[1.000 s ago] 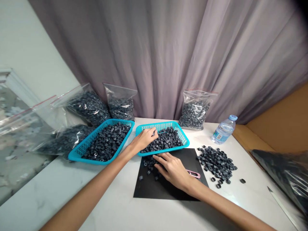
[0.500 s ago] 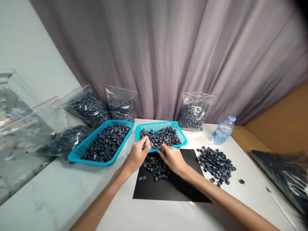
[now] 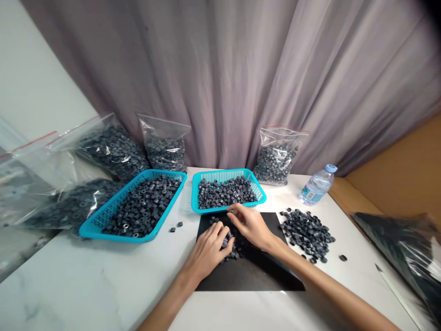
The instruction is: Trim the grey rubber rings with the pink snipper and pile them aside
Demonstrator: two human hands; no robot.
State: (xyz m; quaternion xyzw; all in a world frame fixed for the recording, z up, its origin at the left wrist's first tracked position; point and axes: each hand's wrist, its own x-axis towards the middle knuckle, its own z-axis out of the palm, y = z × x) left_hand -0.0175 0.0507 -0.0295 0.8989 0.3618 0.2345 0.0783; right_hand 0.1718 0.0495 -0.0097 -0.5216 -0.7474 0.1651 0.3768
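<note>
My left hand (image 3: 211,247) is low over the black mat (image 3: 248,276), its fingers and thumb curled around some small black rings (image 3: 237,252) from the heap there. My right hand (image 3: 251,224) is just beyond it, close to the front rim of the right blue basket (image 3: 262,198). Its thumb and forefinger are bent towards each other; whatever is between the tips is too small to make out. Black rings fill much of this basket. Part of the heap on the mat is hidden behind both hands.
At left stands a second blue basket (image 3: 90,231) of rings. Two stray rings (image 3: 175,227) lie near it. Filled clear bags (image 3: 164,149) line the curtain. To the right are a ring pile (image 3: 307,235), a water bottle (image 3: 317,185), a knife-like blade (image 3: 392,289) and a dark plastic bag (image 3: 396,248).
My left hand has moved from the right basket down onto the mat's rings. My right hand first swept towards the basket and now stays near its rim. Two rings now lie on the white table.
</note>
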